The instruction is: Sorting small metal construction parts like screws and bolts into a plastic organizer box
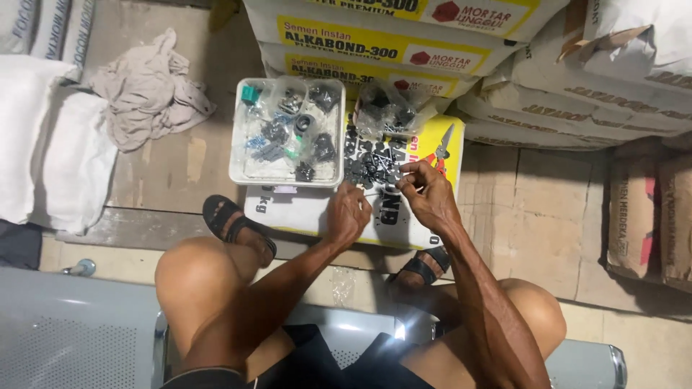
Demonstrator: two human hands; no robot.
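Note:
A pile of small dark screws (369, 167) lies on a white and yellow sack (303, 210) set flat on the floor between my feet. My left hand (347, 213) is curled over the near edge of the pile, fingers closed on small pieces I cannot make out. My right hand (425, 193) hovers just right of the pile, its fingertips pinching something tiny. A white plastic tray (238, 155) with several small clear bags of screws and fittings sits on the sack, left of the pile. A clear bag of dark parts (389, 108) lies behind the pile.
Stacked cement sacks (577, 86) stand behind and to the right. A crumpled grey rag (144, 94) lies on the floor at the left, next to white sacks (50, 144). I sit on a grey metal bench (65, 331), sandalled feet (234, 223) beside the sack.

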